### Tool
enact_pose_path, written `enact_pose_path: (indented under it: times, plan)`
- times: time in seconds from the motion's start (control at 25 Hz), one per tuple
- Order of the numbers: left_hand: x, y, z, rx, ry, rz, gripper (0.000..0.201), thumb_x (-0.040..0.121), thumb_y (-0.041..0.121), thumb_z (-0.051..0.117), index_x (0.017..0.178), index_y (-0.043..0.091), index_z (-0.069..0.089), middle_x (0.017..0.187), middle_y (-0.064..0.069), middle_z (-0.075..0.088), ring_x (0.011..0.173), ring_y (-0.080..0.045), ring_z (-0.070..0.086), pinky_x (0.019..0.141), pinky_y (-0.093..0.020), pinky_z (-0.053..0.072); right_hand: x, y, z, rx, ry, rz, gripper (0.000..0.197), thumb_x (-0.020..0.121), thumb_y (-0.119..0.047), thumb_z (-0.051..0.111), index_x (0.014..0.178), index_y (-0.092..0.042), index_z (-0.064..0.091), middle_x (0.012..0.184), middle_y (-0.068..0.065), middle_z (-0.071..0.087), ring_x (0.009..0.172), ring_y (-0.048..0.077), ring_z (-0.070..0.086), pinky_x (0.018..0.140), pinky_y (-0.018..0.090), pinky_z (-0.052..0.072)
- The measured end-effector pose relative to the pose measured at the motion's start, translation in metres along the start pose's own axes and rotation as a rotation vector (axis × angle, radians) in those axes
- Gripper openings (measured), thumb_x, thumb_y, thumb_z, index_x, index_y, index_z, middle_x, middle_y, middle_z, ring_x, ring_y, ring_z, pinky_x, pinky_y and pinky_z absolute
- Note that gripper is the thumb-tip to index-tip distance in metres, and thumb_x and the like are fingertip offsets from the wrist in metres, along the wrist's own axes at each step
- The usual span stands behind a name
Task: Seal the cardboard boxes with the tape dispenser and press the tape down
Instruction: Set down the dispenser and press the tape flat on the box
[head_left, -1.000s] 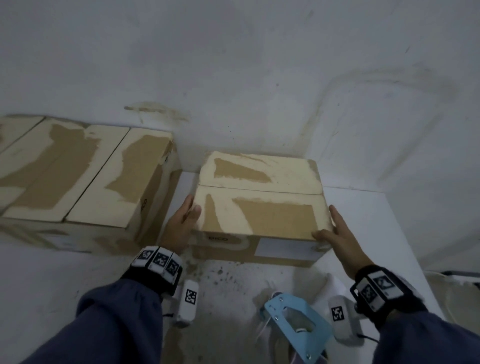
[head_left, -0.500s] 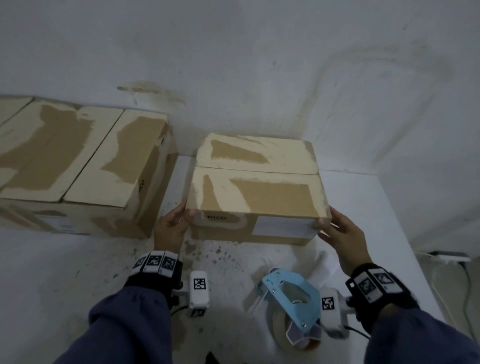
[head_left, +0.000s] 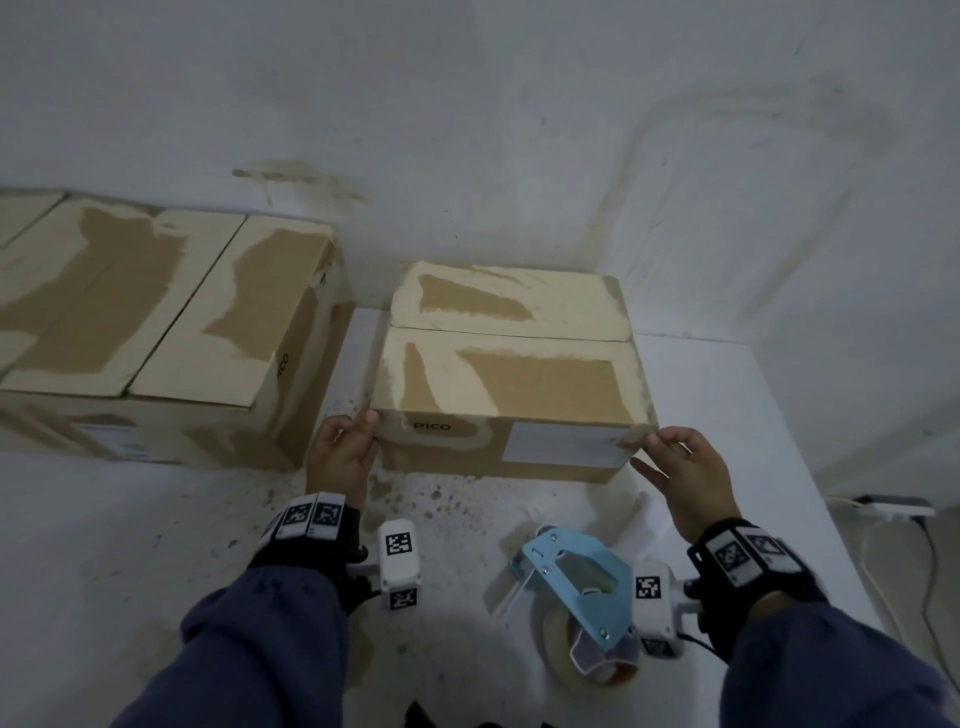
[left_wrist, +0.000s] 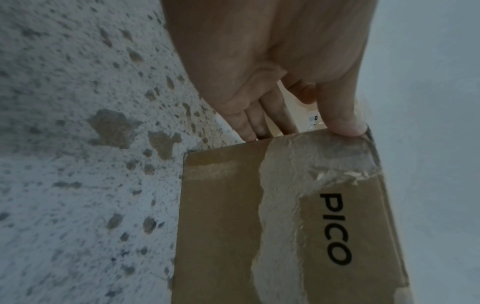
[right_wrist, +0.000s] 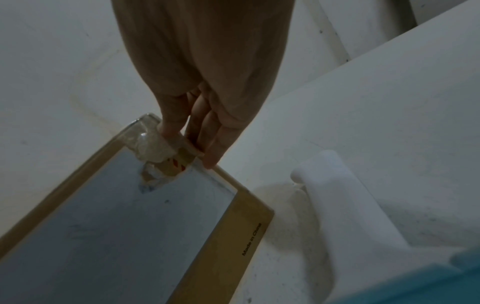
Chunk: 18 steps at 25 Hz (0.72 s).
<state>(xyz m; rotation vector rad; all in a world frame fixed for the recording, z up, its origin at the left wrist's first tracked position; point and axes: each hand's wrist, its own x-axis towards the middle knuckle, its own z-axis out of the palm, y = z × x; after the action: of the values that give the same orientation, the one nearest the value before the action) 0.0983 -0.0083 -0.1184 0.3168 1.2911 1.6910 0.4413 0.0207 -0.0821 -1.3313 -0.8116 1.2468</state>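
1. The small box (head_left: 511, 371) sits on the table (head_left: 769, 415) in front of the person, its long front face towards them and the seam between its two top flaps running left to right. That placing puts the seam across the body, which I judge suits a sideways pull of tape.

2. The left hand (head_left: 340, 452) has the box's near left top corner: the thumb lies on the top edge and the other fingers (left_wrist: 249, 123) reach down the side face, so it pinches the corner lightly rather than wrapping it.

3. The right hand (head_left: 685, 467) mirrors it at the near right top corner, thumb on the torn tape scrap there and fingers (right_wrist: 218, 144) extended along the side. Both hands are mostly straight-fingered, holding only the box.

4. A grip at the two corners looks meant for squaring or sliding the box, not lifting it; its base seems flat on the table.

5. The dispenser (head_left: 576, 587) lies on the table just near of the box, close under the right wrist, untouched. It seems kept within easy reach of the right hand.

6. No fresh tape runs along the seam that I can see; the pale patches on the flaps look like torn cardboard skin from old tape.

7. The big box (head_left: 171, 332) stands to the left against the wall (head_left: 467, 104), apart from the small one, its seam also bare, probably waiting its turn.
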Motion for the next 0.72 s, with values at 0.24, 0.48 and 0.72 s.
enact_pose_path:
  times: [0.24,0.48,0.72]
  plan:
    - [-0.001,-0.008,0.001,0.072,0.104,0.028,0.015,0.071,0.026,0.076,0.061,0.028,0.066,0.068,0.007,0.068,0.078,-0.019,0.06,0.078,-0.033,0.048,0.0,0.001,0.002,-0.014,0.024,-0.015,0.022,0.089,0.005,0.053,0.077,-0.012,0.051,0.085,0.01,0.063,0.078,0.015,0.064,0.063,0.021,0.059]
    - [-0.019,-0.006,0.011,0.252,0.168,0.157,0.022,0.084,0.028,0.067,0.103,0.017,0.072,0.098,-0.009,0.072,0.092,-0.017,0.062,0.088,-0.034,0.052,-0.005,0.006,0.011,-0.063,0.155,-0.067,0.021,0.089,0.001,0.058,0.076,-0.016,0.054,0.082,0.006,0.064,0.083,0.021,0.061,0.064,0.018,0.057]
    - [-0.034,0.001,0.02,0.634,0.108,0.325,0.029,0.084,0.036,0.065,0.098,0.011,0.073,0.079,-0.011,0.069,0.074,-0.013,0.054,0.071,-0.022,0.041,-0.01,0.001,0.012,-0.31,0.173,-0.149,0.024,0.071,-0.013,0.079,0.075,-0.018,0.056,0.076,0.005,0.069,0.073,0.018,0.061,0.074,0.029,0.051]
